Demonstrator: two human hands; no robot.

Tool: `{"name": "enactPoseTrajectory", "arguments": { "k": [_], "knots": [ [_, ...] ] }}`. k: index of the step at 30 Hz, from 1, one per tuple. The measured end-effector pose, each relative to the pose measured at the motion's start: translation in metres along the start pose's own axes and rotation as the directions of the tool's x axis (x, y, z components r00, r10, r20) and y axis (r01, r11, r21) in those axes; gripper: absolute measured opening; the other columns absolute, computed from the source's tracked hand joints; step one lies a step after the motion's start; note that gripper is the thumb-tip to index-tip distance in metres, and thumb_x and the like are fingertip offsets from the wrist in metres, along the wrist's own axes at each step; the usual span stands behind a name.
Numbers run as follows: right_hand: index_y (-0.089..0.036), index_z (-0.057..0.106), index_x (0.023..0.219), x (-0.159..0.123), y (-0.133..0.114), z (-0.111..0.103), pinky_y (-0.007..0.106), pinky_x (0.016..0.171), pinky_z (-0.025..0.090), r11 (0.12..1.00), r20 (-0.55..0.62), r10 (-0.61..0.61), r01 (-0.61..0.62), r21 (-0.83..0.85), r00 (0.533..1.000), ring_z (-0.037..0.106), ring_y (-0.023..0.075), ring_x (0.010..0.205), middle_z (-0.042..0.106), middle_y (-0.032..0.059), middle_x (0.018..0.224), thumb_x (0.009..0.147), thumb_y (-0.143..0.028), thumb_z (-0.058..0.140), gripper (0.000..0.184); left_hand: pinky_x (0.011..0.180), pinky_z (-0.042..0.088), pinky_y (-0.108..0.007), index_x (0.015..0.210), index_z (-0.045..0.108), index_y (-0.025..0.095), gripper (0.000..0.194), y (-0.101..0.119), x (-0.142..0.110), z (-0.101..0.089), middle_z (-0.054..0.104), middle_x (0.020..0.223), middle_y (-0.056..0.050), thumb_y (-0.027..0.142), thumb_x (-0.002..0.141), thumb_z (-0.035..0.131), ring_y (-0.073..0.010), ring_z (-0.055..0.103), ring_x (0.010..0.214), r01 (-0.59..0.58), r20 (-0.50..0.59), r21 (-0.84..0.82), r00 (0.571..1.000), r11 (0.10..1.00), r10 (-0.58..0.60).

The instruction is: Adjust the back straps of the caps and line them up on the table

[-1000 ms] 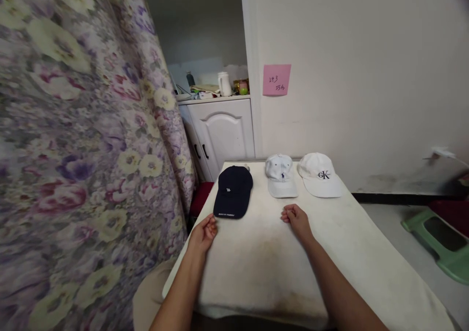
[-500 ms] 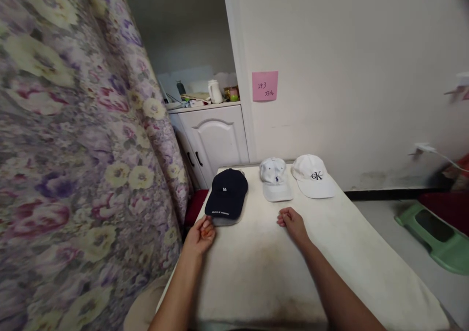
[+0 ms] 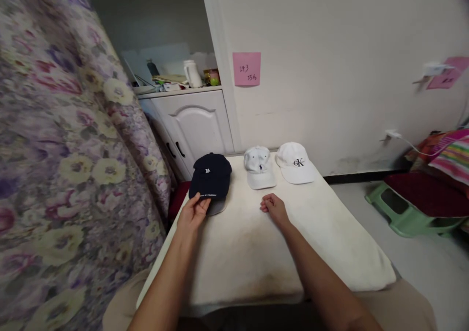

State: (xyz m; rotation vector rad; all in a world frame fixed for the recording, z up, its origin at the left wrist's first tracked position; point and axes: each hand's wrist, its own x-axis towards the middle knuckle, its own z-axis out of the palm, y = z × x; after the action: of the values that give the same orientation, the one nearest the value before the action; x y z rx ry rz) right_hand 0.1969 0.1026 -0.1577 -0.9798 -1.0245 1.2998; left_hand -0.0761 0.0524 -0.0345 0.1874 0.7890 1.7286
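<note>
A dark navy cap (image 3: 211, 177) lies at the far left of a small white-covered table (image 3: 278, 253). My left hand (image 3: 193, 213) is closed on the front edge of its brim, which is lifted a little off the cloth. My right hand (image 3: 274, 209) rests on the table in the middle with its fingers loosely curled and nothing in them. Beyond it lie a pale white cap (image 3: 258, 163) with a small dark logo and a white cap (image 3: 295, 163) with black letters, side by side by the wall.
A flowered curtain (image 3: 62, 140) hangs close on the left. Behind the table stands a white cabinet (image 3: 194, 126) with a jug and clutter on top. A pink note (image 3: 246, 69) is stuck on the wall. A green stool (image 3: 403, 214) and striped bedding (image 3: 450, 155) are at the right.
My left hand has moved forward from the table's edge and taken hold of the navy cap's brim, lifting it slightly. The right hand stays put. My view has swung to the right.
</note>
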Motion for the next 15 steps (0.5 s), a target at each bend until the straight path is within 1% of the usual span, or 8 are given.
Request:
{"name": "enactPoseTrajectory", "arguments": {
  "k": [2,4,6,8,10,12,13,15],
  "knots": [
    [-0.017,0.061,0.081,0.001,-0.002,0.000,0.025,0.053,0.052,0.999,0.008,0.016,-0.016,0.034,1.000,0.065,0.0147,0.055,0.067,-0.0005,0.065,0.070,-0.036,0.069,0.023,0.079,0.064,-0.032,0.121,0.061,0.017,0.037,-0.005,-0.009,0.003,0.077,0.100,-0.009,-0.001,0.092,0.046,-0.0180,0.076,0.085,-0.035,0.042,-0.028,0.998,0.999,0.036],
    [-0.017,0.061,0.081,0.002,-0.005,-0.001,0.025,0.053,0.052,0.996,0.024,0.035,-0.037,0.080,0.999,0.065,0.0148,0.055,0.068,-0.0002,0.065,0.069,-0.038,0.073,0.027,0.084,0.063,-0.032,0.125,0.060,0.020,0.043,-0.015,-0.020,0.006,0.077,0.106,-0.008,-0.002,0.092,0.046,-0.0183,0.075,0.091,-0.058,0.082,-0.046,0.995,0.997,0.062],
    [-0.017,0.062,0.083,0.001,-0.010,-0.003,0.026,0.056,0.054,0.988,0.052,0.056,-0.062,0.139,0.997,0.067,0.0154,0.057,0.070,0.0014,0.068,0.068,-0.041,0.077,0.032,0.084,0.062,-0.032,0.127,0.060,0.022,0.047,-0.031,-0.032,0.006,0.077,0.108,-0.008,-0.004,0.090,0.047,-0.0188,0.075,0.093,-0.064,0.124,-0.049,0.990,0.997,0.070],
    [-0.016,0.064,0.087,-0.001,-0.018,-0.005,0.029,0.063,0.057,0.974,0.100,0.074,-0.094,0.207,0.992,0.071,0.0180,0.066,0.074,0.0052,0.077,0.069,-0.046,0.078,0.038,0.084,0.062,-0.032,0.129,0.059,0.023,0.052,-0.055,-0.047,0.004,0.077,0.109,-0.007,-0.007,0.088,0.048,-0.0188,0.075,0.090,-0.054,0.194,-0.038,0.979,0.998,0.061],
    [-0.016,0.066,0.094,-0.005,-0.028,-0.007,0.035,0.074,0.059,0.953,0.160,0.082,-0.125,0.276,0.984,0.074,0.0225,0.080,0.076,0.0098,0.089,0.074,-0.055,0.074,0.045,0.084,0.062,-0.032,0.131,0.058,0.027,0.058,-0.083,-0.065,-0.001,0.076,0.112,-0.007,-0.007,0.084,0.054,-0.0207,0.074,0.094,0.004,0.256,0.001,0.967,1.000,-0.004],
    [-0.017,0.067,0.101,-0.008,-0.038,-0.011,0.041,0.084,0.058,0.930,0.209,0.075,-0.143,0.337,0.975,0.072,0.0264,0.095,0.076,0.0124,0.101,0.079,-0.065,0.065,0.053,0.089,0.060,-0.033,0.132,0.057,0.030,0.063,-0.110,-0.082,-0.008,0.074,0.117,-0.006,-0.005,0.080,0.063,-0.0228,0.072,0.103,0.103,0.292,0.034,0.950,0.994,-0.108],
    [-0.018,0.067,0.104,-0.009,-0.043,-0.014,0.043,0.088,0.057,0.920,0.222,0.067,-0.146,0.363,0.973,0.071,0.0276,0.101,0.075,0.0127,0.106,0.081,-0.069,0.059,0.057,0.092,0.058,-0.034,0.133,0.056,0.032,0.065,-0.122,-0.091,-0.012,0.073,0.119,-0.006,-0.003,0.079,0.068,-0.0236,0.071,0.106,0.155,0.300,0.058,0.939,0.986,-0.166],
    [-0.019,0.067,0.109,-0.012,-0.050,-0.020,0.045,0.094,0.055,0.902,0.225,0.052,-0.142,0.408,0.973,0.068,0.0289,0.110,0.074,0.0118,0.113,0.083,-0.073,0.052,0.061,0.094,0.057,-0.036,0.131,0.058,0.030,0.063,-0.141,-0.105,-0.020,0.071,0.122,-0.007,0.001,0.077,0.073,-0.0253,0.069,0.109,0.213,0.314,0.110,0.919,0.971,-0.237]
  ]
}}
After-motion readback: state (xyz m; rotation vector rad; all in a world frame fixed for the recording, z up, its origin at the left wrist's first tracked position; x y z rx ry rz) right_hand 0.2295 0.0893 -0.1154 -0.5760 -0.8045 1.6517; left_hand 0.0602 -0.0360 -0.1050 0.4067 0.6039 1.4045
